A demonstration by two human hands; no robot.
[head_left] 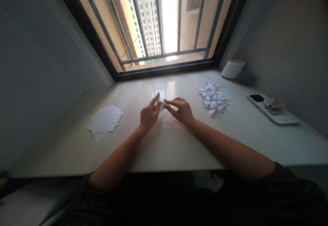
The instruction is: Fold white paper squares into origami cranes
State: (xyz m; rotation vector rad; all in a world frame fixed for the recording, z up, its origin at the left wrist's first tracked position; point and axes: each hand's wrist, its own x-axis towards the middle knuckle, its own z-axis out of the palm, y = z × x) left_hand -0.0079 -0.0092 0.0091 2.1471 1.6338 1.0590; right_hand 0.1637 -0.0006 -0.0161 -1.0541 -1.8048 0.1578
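Note:
Between my two hands is a partly folded piece of white paper (162, 103), held a little above the white tabletop. My left hand (149, 116) pinches its left side, the index finger pointing up along it. With thumb and fingers, my right hand (182, 110) grips the right side of the same paper. Fingers hide much of its shape. Off to the left lies a loose stack of white paper sheets (104, 119). To the right is a heap of small folded white paper pieces (214, 96) with pointed ends.
A phone (288, 118) lies at the right with a small round item (275, 103) on it. Behind it, near the wall, are a white cup-like object (233, 69) and a dark rounded item (246, 80). A barred window (164, 69) borders the table's far edge.

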